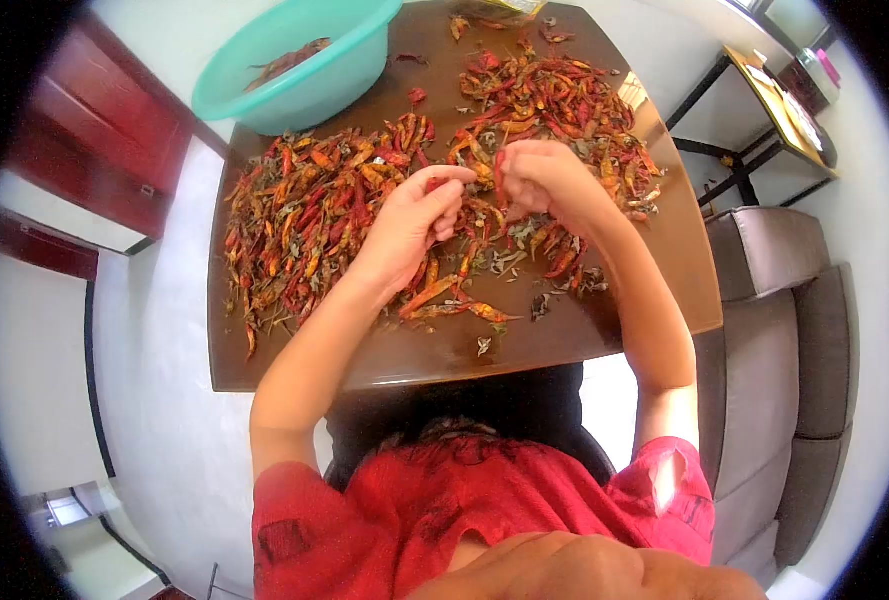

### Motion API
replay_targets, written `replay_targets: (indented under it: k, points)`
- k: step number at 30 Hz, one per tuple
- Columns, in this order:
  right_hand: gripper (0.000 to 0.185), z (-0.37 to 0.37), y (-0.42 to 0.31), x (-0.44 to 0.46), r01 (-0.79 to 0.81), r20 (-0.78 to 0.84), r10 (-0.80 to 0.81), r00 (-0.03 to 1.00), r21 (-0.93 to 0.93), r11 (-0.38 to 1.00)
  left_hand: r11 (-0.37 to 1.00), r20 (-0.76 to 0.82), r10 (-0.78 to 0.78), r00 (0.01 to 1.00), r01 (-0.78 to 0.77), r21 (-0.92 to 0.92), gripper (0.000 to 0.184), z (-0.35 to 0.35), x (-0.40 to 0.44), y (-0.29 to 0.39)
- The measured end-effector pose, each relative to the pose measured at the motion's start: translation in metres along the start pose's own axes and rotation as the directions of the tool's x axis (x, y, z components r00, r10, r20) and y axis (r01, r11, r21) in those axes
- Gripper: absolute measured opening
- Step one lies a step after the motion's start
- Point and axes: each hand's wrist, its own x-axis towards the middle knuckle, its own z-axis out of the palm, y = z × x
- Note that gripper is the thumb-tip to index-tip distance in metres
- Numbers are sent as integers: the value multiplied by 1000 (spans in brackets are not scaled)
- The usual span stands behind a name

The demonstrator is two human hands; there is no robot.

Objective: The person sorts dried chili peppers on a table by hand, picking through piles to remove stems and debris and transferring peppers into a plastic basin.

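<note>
Dried red and orange chili peppers lie in a large heap [304, 215] on the left of the brown table [654, 310], with a second heap [564, 95] at the back right. Over the gap between them, my right hand [549, 182] pinches a dried red chili pepper [499, 172] that hangs upright from the fingertips. My left hand [416, 222] is closed at the right edge of the left heap, its fingers curled round a red chili pepper [434, 184], mostly hidden. Some loose chili peppers [459, 305] and withered leaf bits [507, 262] are below my hands.
A turquoise basin [309, 75] stands at the table's back left corner with some dark reddish contents. A yellow packet [514, 6] lies at the far edge. To the right are a grey sofa [759, 390] and a small side table [779, 105].
</note>
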Motion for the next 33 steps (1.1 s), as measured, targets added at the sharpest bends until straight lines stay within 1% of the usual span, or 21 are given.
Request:
replay_targets:
  k: [1,3,4,9,11,13,15,16,19,20,21,22,24,25,26,27,28,29,30,31,33]
  points:
    - [20,9,-1,-2,-18,20,18,1000,-18,1000,1000,-9,0,1000,0,0,21,4,-2,1]
    - [19,29,-3,-11,4,60,-6,998,22,1000,931,-39,103,994,-82,355,18,8,-4,2]
    - [20,33,1,-9,8,73,-6,997,-34,999,889,3,219,976,-200,412,16,5,-1,-5]
    - [22,33,0,-14,16,108,-12,994,-40,999,696,56,205,977,-186,694,14,-4,-2,4]
    - [22,26,8,-8,185,69,-173,983,-271,945,618,53,214,975,-177,766,14,-3,-5,11]
    - [25,27,9,-8,236,43,-234,971,-291,927,451,31,141,990,-92,888,12,3,-11,21]
    - [24,23,20,1,396,141,-371,918,-331,856,434,66,175,982,-137,890,13,4,-12,17]
    - [24,24,23,1,394,141,-368,919,-332,857,446,78,182,980,-153,882,13,5,-13,16]
    - [22,24,22,-2,408,226,-364,903,-194,892,486,131,266,955,-251,837,12,3,-9,6]
    - [21,20,14,-6,164,287,-193,938,123,979,504,170,346,923,-335,796,12,2,-7,2]
    - [20,18,7,-10,-128,395,-45,917,401,907,505,171,345,923,-336,795,12,3,-8,1]
    - [21,23,4,-11,-158,401,-114,909,584,796,482,225,435,872,-437,760,12,4,-9,0]
    - [22,14,-5,-10,-54,302,-163,939,599,799,449,273,521,809,-532,718,12,4,-8,-1]
    - [22,6,-7,-9,52,199,-212,957,602,797,615,138,515,846,-476,628,11,1,-7,-1]
    - [25,-7,-4,-4,171,62,-224,973,462,870,756,7,480,877,-417,505,10,-2,-6,0]
    - [25,-10,-3,-1,173,59,-224,973,461,871,917,-108,309,945,-266,298,15,-3,-9,9]
    - [27,-11,-3,0,266,-122,-261,958,27,964,936,-111,324,940,-301,185,17,-11,-4,8]
    - [30,-13,-2,4,231,-265,-361,894,-417,879,941,-116,339,934,-332,71,19,-17,1,6]
    - [40,-16,3,11,230,-184,-460,868,-673,703,948,-132,313,941,-317,-8,26,-16,1,8]
    - [40,-20,10,12,231,-184,-462,867,-674,702,948,-130,314,940,-318,-8,26,-16,1,9]
    - [49,-15,17,8,-62,-183,-246,952,-902,428,972,-176,158,971,-185,-146,26,-15,1,9]
